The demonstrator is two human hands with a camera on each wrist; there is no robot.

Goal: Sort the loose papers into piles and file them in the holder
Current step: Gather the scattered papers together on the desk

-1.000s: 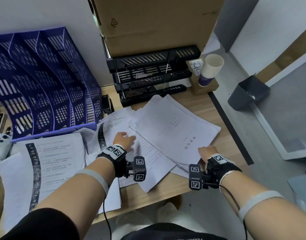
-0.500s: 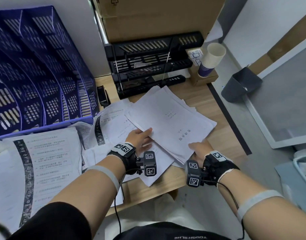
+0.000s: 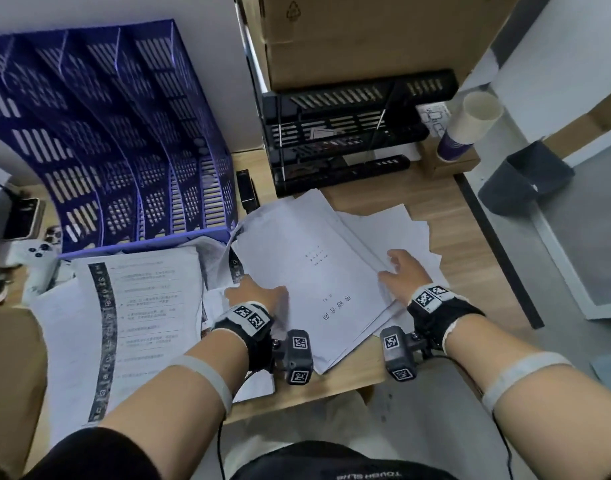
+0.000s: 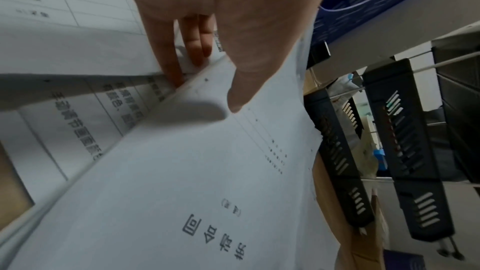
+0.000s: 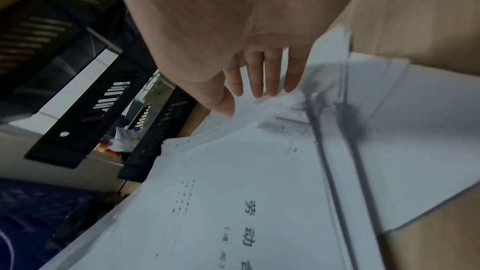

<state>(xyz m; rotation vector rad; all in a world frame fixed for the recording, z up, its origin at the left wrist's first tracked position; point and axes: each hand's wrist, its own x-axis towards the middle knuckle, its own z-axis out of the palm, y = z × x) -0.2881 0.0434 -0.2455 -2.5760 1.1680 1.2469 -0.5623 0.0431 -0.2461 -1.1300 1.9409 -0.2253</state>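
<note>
A stack of white papers [image 3: 314,268] with a printed title page on top lies in the middle of the wooden desk [image 3: 446,237]. My left hand [image 3: 254,291] holds its left edge; in the left wrist view the thumb [image 4: 241,81] lies on top of the stack [image 4: 182,171] and the fingers [image 4: 171,63] go under it. My right hand [image 3: 401,271] rests against the right edge with straight fingers [image 5: 259,81] touching the sheets [image 5: 233,202]. The blue slotted file holder [image 3: 124,133] stands at the back left.
More printed sheets [image 3: 141,323] cover the desk's left side. A black tray rack [image 3: 349,133] stands behind the stack under cardboard boxes [image 3: 366,36]. A paper cup [image 3: 470,126] is at the back right, a black stapler [image 3: 247,188] beside the holder, and a grey bin [image 3: 525,174] on the floor.
My left hand slid right onto the title stack's left edge and took hold of it. My right hand moved forward along the right edge, and the stack has shifted and squared up between the hands.
</note>
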